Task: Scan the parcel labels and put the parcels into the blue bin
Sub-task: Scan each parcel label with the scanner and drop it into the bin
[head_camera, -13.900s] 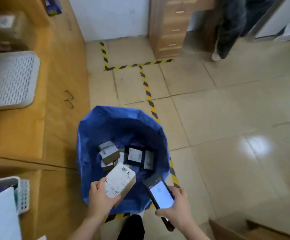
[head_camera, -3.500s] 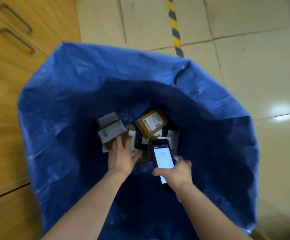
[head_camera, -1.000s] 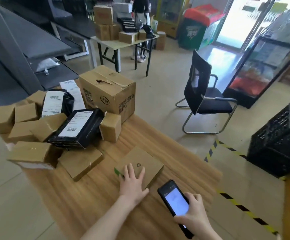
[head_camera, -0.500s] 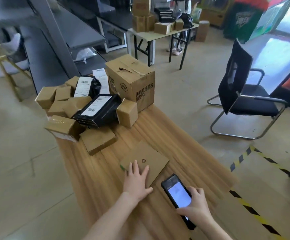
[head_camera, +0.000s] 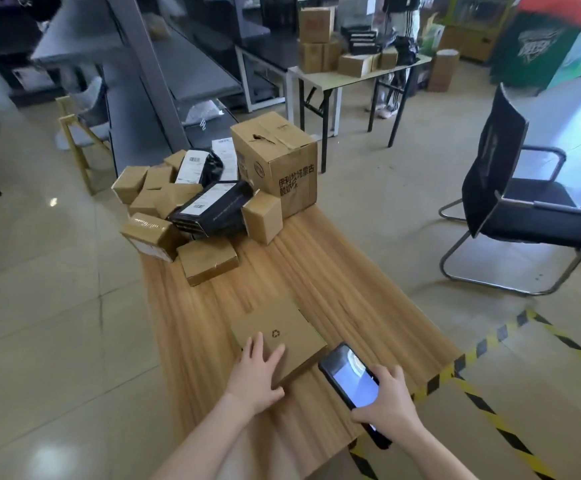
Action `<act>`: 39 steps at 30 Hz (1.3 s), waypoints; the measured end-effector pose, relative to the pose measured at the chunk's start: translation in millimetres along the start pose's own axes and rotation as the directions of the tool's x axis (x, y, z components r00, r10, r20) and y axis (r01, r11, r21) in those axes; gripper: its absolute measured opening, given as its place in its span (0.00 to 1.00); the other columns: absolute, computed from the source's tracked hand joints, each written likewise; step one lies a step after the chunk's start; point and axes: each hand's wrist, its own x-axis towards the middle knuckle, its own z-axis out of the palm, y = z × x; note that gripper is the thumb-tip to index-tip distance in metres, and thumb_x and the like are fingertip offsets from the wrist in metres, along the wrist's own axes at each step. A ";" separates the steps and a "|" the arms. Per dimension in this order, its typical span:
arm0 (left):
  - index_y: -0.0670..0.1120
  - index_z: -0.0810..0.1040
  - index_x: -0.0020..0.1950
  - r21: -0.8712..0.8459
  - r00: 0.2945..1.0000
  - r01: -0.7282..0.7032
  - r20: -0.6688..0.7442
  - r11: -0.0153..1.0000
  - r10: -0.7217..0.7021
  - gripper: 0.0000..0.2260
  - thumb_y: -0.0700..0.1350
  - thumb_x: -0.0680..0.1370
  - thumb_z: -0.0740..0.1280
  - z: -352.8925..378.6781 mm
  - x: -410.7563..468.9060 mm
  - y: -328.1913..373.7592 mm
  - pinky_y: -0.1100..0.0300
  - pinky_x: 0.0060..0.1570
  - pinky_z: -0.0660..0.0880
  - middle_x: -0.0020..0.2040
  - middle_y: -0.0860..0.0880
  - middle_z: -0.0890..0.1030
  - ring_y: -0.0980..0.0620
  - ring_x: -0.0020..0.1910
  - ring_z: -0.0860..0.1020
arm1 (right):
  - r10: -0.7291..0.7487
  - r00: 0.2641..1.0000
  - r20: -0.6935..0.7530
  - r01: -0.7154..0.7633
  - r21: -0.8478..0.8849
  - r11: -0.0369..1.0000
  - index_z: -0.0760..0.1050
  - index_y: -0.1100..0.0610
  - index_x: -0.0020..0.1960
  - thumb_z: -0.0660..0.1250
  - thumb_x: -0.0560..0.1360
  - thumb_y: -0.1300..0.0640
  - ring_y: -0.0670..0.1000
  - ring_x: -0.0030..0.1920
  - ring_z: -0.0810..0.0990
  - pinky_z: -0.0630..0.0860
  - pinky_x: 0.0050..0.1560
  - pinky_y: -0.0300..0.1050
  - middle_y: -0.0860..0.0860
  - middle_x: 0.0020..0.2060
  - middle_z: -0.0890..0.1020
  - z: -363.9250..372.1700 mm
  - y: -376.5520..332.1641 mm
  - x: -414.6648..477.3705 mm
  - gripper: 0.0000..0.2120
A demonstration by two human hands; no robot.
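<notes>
The person's left hand (head_camera: 256,374) lies flat on a thin cardboard parcel (head_camera: 282,327), fingers straight and a little spread, the thumb out along the parcel's near edge; it presses rather than grips. The parcel sits flat on the near half of the wooden table (head_camera: 334,282), plain side up, with a small recycling mark printed on it (no label is visible on this face).

The right hand (head_camera: 388,401) holds a dark phone (head_camera: 348,374), fingers curled over its right edge. The screen is lit and faces up. The phone's far corner is just beside the parcel's right corner; I cannot tell whether they touch.

At the far end of the table the other parcels are heaped together. There are small brown boxes (head_camera: 206,259) and a black mailer (head_camera: 216,207) lying on top of them with its white label upward. A second dark bag with a label (head_camera: 199,164) lies behind them, and a large carton (head_camera: 278,161) stands upright at the back right of the heap.

Off to the right a black office chair (head_camera: 500,188) stands on the tiled floor, well apart from the table. Yellow-and-black tape (head_camera: 483,344) runs across the floor beside the table's near right corner. Further back stands a folding table (head_camera: 351,79) stacked with more boxes, and grey shelving (head_camera: 178,64) fills the left.
</notes>
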 end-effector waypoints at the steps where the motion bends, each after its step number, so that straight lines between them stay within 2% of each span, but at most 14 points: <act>1: 0.58 0.43 0.79 0.012 1.000 0.019 -0.011 1.000 -0.019 0.37 0.62 0.77 0.62 3.8 -2.9 2.8 0.51 0.73 0.61 0.79 0.40 0.40 0.39 0.78 0.43 | 0.002 1.000 0.006 -0.002 -0.018 1.000 0.62 0.55 0.71 0.77 0.58 0.51 0.50 0.54 0.72 0.77 0.54 0.50 0.49 0.55 0.62 0.7 0.6 -1.8 0.45; 5: 0.55 0.43 0.79 -0.007 0.995 0.080 -0.056 0.997 -0.080 0.34 0.62 0.80 0.58 8.1 -5.9 11.0 0.53 0.72 0.63 0.79 0.38 0.42 0.37 0.78 0.43 | 0.012 1.000 0.015 -0.011 -0.100 0.995 0.61 0.53 0.72 0.77 0.58 0.49 0.50 0.56 0.71 0.76 0.57 0.51 0.48 0.56 0.62 2.3 0.3 -7.4 0.46; 10: 0.59 0.44 0.79 -0.034 1.000 0.010 -0.016 0.999 -0.010 0.32 0.64 0.79 0.55 -10.9 -6.8 -9.0 0.50 0.72 0.63 0.79 0.40 0.45 0.38 0.78 0.46 | 0.014 1.000 -0.003 -0.014 -0.118 0.993 0.62 0.54 0.71 0.77 0.59 0.49 0.49 0.55 0.71 0.77 0.54 0.50 0.49 0.56 0.63 0.8 -7.0 -5.8 0.45; 14: 0.64 0.43 0.76 -0.096 0.998 -0.057 -0.041 0.994 0.053 0.29 0.66 0.79 0.51 -35.6 -3.4 -37.5 0.50 0.73 0.60 0.79 0.43 0.52 0.40 0.77 0.55 | -0.007 1.000 -0.013 0.005 -0.126 0.992 0.62 0.53 0.70 0.77 0.59 0.49 0.50 0.54 0.72 0.77 0.54 0.51 0.49 0.56 0.63 2.5 -24.6 1.3 0.44; 17: 0.65 0.46 0.76 -0.214 0.991 -0.099 -0.107 0.972 0.077 0.24 0.62 0.81 0.48 -55.1 2.5 -59.7 0.52 0.71 0.62 0.78 0.45 0.59 0.43 0.74 0.62 | -0.020 1.000 -0.020 0.018 -0.109 0.994 0.61 0.54 0.71 0.78 0.60 0.50 0.51 0.55 0.73 0.76 0.57 0.53 0.49 0.56 0.62 8.8 -38.8 6.4 0.44; 19: 0.65 0.47 0.76 -0.297 0.978 -0.131 -0.196 0.946 0.074 0.21 0.57 0.83 0.48 -66.0 5.3 -70.6 0.55 0.63 0.71 0.74 0.49 0.65 0.46 0.66 0.72 | -0.030 1.000 -0.010 0.028 -0.107 0.994 0.60 0.53 0.71 0.77 0.61 0.50 0.51 0.56 0.72 0.75 0.58 0.53 0.49 0.56 0.62 14.0 -46.5 8.5 0.44; 21: 0.65 0.49 0.76 -0.317 0.953 -0.155 -0.297 0.936 0.057 0.22 0.52 0.84 0.50 -73.9 7.5 -80.1 0.61 0.50 0.77 0.71 0.53 0.67 0.52 0.56 0.76 | -0.038 0.999 -0.002 0.038 -0.108 0.993 0.61 0.52 0.71 0.77 0.60 0.50 0.51 0.55 0.72 0.75 0.59 0.52 0.49 0.56 0.63 18.8 -52.8 10.2 0.44; 24: 0.63 0.54 0.76 -0.308 0.915 -0.170 -0.401 0.936 0.034 0.22 0.48 0.84 0.54 -80.1 13.6 -91.2 0.62 0.52 0.78 0.73 0.53 0.62 0.53 0.62 0.73 | -0.047 0.999 0.005 0.048 -0.113 0.992 0.61 0.52 0.72 0.77 0.59 0.50 0.50 0.55 0.73 0.74 0.59 0.51 0.48 0.57 0.63 24.2 -61.5 13.2 0.45; 27: 0.61 0.54 0.77 -0.350 0.921 -0.132 -0.390 0.928 -0.016 0.26 0.60 0.80 0.58 -81.7 18.8 -98.7 0.60 0.58 0.77 0.74 0.55 0.56 0.56 0.68 0.66 | -0.060 0.998 0.006 0.060 -0.122 0.991 0.60 0.52 0.72 0.77 0.59 0.49 0.48 0.52 0.73 0.75 0.58 0.50 0.47 0.57 0.62 27.7 -68.1 16.1 0.46; 29: 0.60 0.52 0.78 -0.352 0.921 -0.098 -0.387 0.931 -0.050 0.31 0.62 0.78 0.62 -83.0 22.3 -103.3 0.64 0.54 0.77 0.72 0.54 0.56 0.57 0.64 0.67 | -0.060 0.998 0.001 0.060 -0.123 0.991 0.60 0.52 0.72 0.77 0.58 0.49 0.48 0.52 0.73 0.74 0.59 0.50 0.47 0.57 0.62 28.6 -71.8 18.7 0.46; 31: 0.59 0.53 0.78 -0.351 0.907 -0.076 -0.413 0.933 -0.082 0.31 0.58 0.79 0.63 -85.3 26.6 -108.0 0.68 0.48 0.76 0.69 0.51 0.59 0.57 0.58 0.69 | -0.056 0.998 0.000 0.056 -0.128 0.990 0.61 0.52 0.72 0.77 0.58 0.49 0.48 0.51 0.74 0.74 0.59 0.50 0.46 0.57 0.62 28.8 -75.2 21.8 0.46; 33: 0.59 0.55 0.78 -0.420 0.903 -0.028 -0.401 0.907 -0.158 0.29 0.58 0.79 0.62 -88.3 31.3 -113.2 0.66 0.50 0.76 0.68 0.51 0.61 0.56 0.58 0.69 | -0.054 0.999 -0.002 0.053 -0.129 0.990 0.61 0.52 0.71 0.76 0.58 0.50 0.47 0.50 0.74 0.74 0.59 0.50 0.46 0.57 0.62 29.1 -77.8 24.5 0.45; 37: 0.60 0.59 0.75 -0.551 0.904 0.012 -0.350 0.834 -0.244 0.28 0.60 0.78 0.64 -88.7 37.3 -125.9 0.71 0.45 0.69 0.63 0.51 0.66 0.58 0.55 0.70 | -0.054 0.999 -0.007 0.052 -0.140 0.989 0.62 0.52 0.71 0.77 0.57 0.50 0.48 0.50 0.74 0.77 0.56 0.50 0.47 0.56 0.62 30.0 -83.1 30.2 0.45; 39: 0.61 0.59 0.74 -0.597 0.899 0.027 -0.336 0.802 -0.280 0.27 0.61 0.77 0.64 -85.9 37.8 -133.1 0.68 0.48 0.70 0.64 0.51 0.67 0.58 0.54 0.70 | -0.051 0.999 -0.005 0.049 -0.152 0.987 0.61 0.52 0.71 0.77 0.58 0.50 0.47 0.49 0.74 0.77 0.55 0.50 0.47 0.56 0.62 30.8 -86.5 33.6 0.45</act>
